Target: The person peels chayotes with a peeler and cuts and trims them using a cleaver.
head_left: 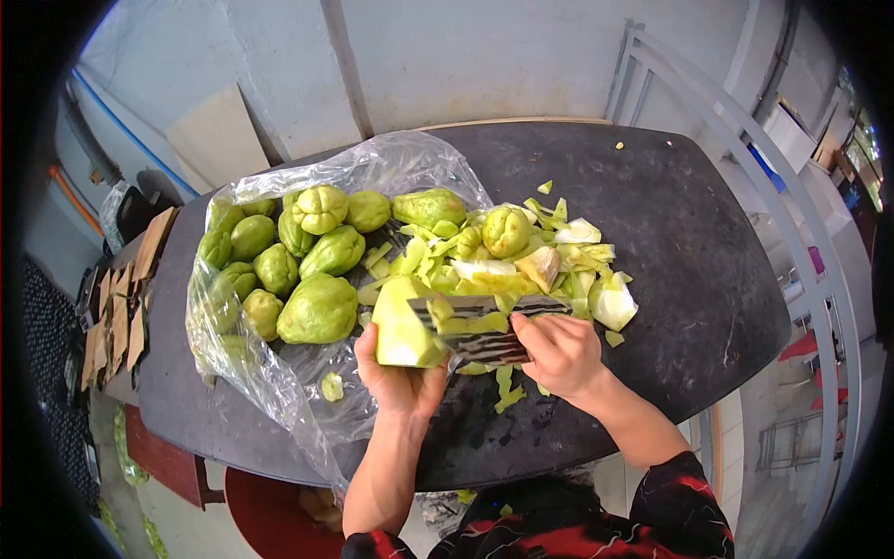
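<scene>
A pale, peeled chayote [402,326] rests in my left hand [400,377], its fingers wrapped round the lower part. My right hand [563,354] is closed on a wide-bladed knife [480,340]; the handle is hidden in my fist. The blade points left and its tip end lies against or just in front of the chayote's right side. Bits of green peel stick to the blade. Behind both hands a heap of peels and cut pieces [484,265] lies on the dark table, with a green chayote [507,231] on top.
Several unpeeled chayotes [318,309] lie on a clear plastic bag [298,410] at the left of the dark table [689,279]. Below the front edge stands a red tub [270,512] with pale pieces inside. A grey metal railing [810,242] runs along the right.
</scene>
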Tool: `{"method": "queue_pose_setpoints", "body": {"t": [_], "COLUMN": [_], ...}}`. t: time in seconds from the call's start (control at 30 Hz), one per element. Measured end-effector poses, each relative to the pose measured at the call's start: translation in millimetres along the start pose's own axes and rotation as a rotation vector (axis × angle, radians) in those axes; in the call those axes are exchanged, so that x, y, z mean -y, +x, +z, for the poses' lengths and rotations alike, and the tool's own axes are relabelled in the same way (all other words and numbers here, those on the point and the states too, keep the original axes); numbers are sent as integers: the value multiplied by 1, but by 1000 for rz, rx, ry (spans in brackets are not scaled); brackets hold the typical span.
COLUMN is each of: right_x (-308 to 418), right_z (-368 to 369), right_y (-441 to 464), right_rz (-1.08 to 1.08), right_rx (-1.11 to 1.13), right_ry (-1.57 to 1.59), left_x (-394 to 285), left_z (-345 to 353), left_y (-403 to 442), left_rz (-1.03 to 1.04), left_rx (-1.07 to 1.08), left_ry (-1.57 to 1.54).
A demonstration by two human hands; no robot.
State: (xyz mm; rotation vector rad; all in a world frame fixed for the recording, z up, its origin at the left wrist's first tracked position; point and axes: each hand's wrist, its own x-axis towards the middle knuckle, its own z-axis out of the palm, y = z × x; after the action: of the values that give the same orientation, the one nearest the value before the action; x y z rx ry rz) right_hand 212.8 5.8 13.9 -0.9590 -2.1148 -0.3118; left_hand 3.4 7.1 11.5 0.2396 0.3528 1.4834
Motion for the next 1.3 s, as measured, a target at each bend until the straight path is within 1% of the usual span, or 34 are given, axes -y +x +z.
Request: {"method": "queue_pose_setpoints", "body": {"t": [0.07,0.13,0.17,0.2,0.27,0.3,0.33,0.4,0.43,0.5,0.53,0.6,0.7,0.73,0.8,0.87,0.93,0.97,1.0,1.03,1.07,1.1,1.17,1.27,1.3], "right_x": [6,16,20,23,27,27,27,26,23,12,6,1,7,9,13,14,11,8,4,-4,-9,-8,-7,-5,-6], "right_z": [-12,-14,-14,-15,-19,-18,-18,-16,-14,-10,-5,-4,-18,-20,-23,-23,-19,-15,-10,-2,0,0,-1,-4,-4], "right_y": [4,6,7,7,8,8,7,6,5,4,2,1,5,5,6,5,2,3,2,-3,-4,-5,-4,-3,-3], "right_rz": [-28,-81,-127,-126,-162,-159,-157,-172,-171,-83,-27,-42,-65,-63,-80,-85,-105,-72,-37,40,68,73,71,128,217], "right_rx": [24,-11,-42,-44,-14,-30,-31,-51,-51,-11,-15,-44,9,7,-22,-31,-40,-39,-37,28,36,24,17,44,133], "right_ry": [-1,51,58,60,56,54,52,41,41,58,102,113,68,67,47,47,80,95,110,68,54,51,53,107,59], "left_x": [3,1,-1,-2,-1,2,3,2,3,7,6,1,-4,-5,-6,-8,-10,-11,-11,-11,-11,-10,-10,-13,-12], "left_z": [1,-1,-3,-7,-13,-11,-11,-12,-9,0,-4,2,4,5,7,12,14,9,4,1,-1,-2,0,-3,-4], "left_y": [1,-2,0,2,5,4,5,5,2,-8,1,0,-3,-4,-5,-7,-8,-5,-4,-2,1,1,1,2,1], "left_rz": [28,-52,-51,-50,-110,-96,-99,-101,-102,-21,-3,-21,-21,-22,-5,7,-25,-4,-10,-38,-62,-62,-55,-70,-82], "left_rx": [19,52,75,74,193,164,165,245,244,26,75,148,169,171,239,235,263,215,210,281,360,316,322,314,307], "left_ry": [24,110,176,178,115,95,96,172,173,179,141,154,150,152,137,175,199,249,248,221,195,200,195,212,223]}}
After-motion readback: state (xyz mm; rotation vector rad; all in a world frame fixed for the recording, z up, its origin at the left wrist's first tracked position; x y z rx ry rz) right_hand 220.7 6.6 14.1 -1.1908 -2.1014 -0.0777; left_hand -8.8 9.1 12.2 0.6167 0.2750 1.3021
